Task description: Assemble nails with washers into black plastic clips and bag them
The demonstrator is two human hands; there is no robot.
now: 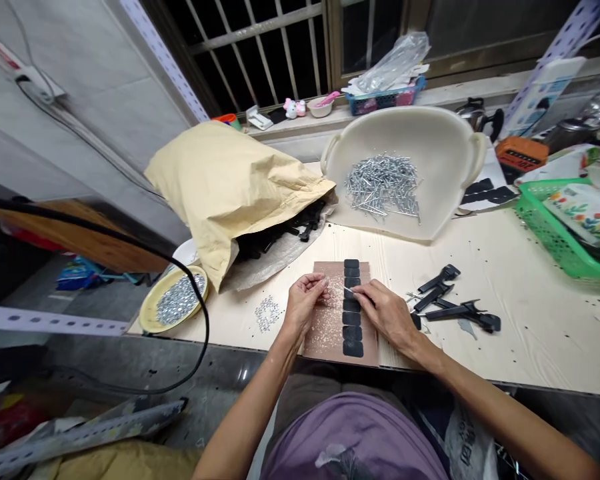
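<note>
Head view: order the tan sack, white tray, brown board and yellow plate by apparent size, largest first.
Largest: tan sack, then white tray. Brown board and yellow plate look alike; camera nearness leaves those two unranked.

Left hand (pixel 303 308), right hand (pixel 383 315), close together.

**No legible writing in view**
Dark printed characters on the white plastic bag (pixel 463 443) beside the person's lap are too creased to read; markings on the orange case (pixel 521 153) on the far side of the bench are too small to make out.
</note>
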